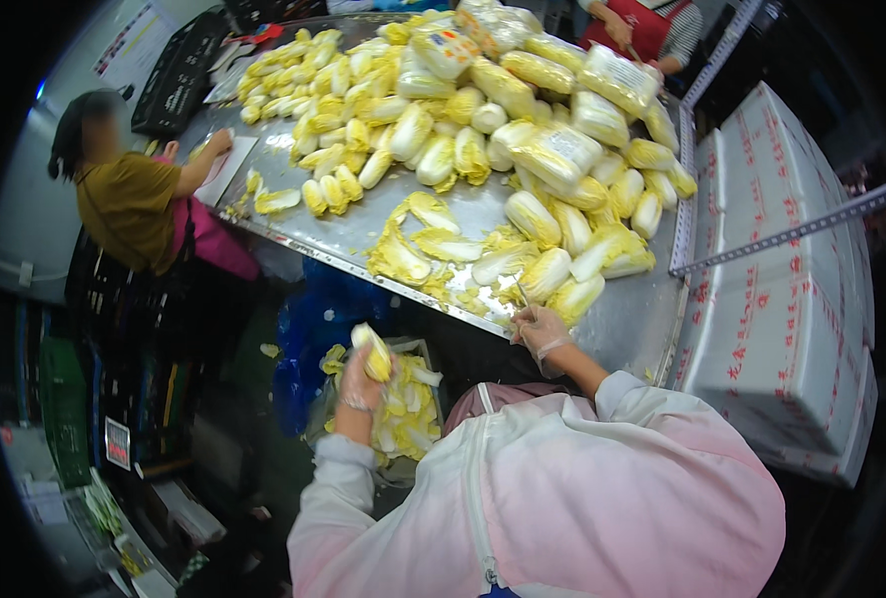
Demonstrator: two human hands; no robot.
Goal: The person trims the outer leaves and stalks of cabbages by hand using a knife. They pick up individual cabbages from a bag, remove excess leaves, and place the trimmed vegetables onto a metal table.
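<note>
My left hand (362,381), in a clear plastic glove, is closed around a small napa cabbage (372,353), above a bin of loose yellow cabbage leaves (407,407). At the metal table's near edge, my gloved right hand (538,329) grips a knife (521,290) with a thin blade pointing away from me; its handle is hidden in the fingers. Trimmed leaves (401,254) and whole napa cabbages (546,274) lie just beyond the blade. A large heap of cabbages (413,131), some wrapped in clear film, covers much of the metal table (304,232).
A co-worker (132,194) stands at the table's left side by a white board (227,168); another person (637,30) is at the far side. Stacked white cartons (764,321) and a perforated metal frame (682,194) stand right. Blue plastic (293,389) hangs beside the leaf bin.
</note>
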